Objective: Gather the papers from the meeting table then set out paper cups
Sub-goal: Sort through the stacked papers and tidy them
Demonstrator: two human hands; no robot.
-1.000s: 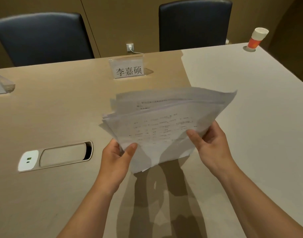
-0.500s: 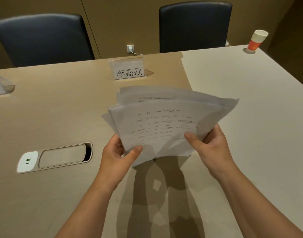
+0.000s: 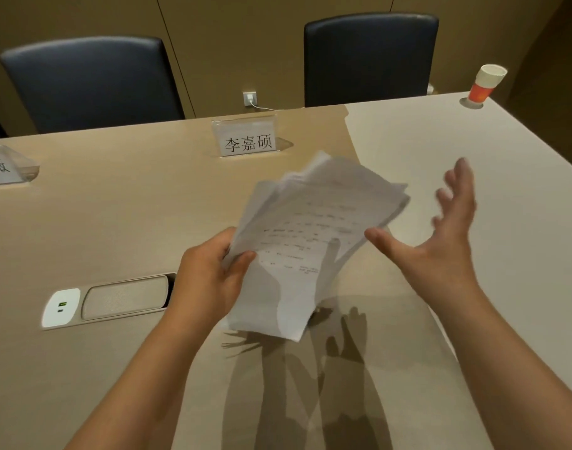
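A loose stack of printed white papers (image 3: pixel 313 241) hangs above the meeting table (image 3: pixel 115 222), turned so its long side runs away from me. My left hand (image 3: pixel 213 274) grips the stack at its left edge, thumb on top. My right hand (image 3: pixel 440 235) is off the papers to their right, fingers spread wide and holding nothing. A white and red paper cup (image 3: pixel 485 84) stands at the table's far right corner, well beyond both hands.
A name card (image 3: pixel 247 138) stands just past the papers, and another (image 3: pixel 5 165) sits at the far left. A power socket panel (image 3: pixel 109 298) is set in the table beside my left hand. Two dark chairs (image 3: pixel 370 58) (image 3: pixel 89 82) face the far edge.
My right hand has let go of the papers and swung out to the right with fingers spread. The stack, held by the left hand alone, has rotated and tilted.
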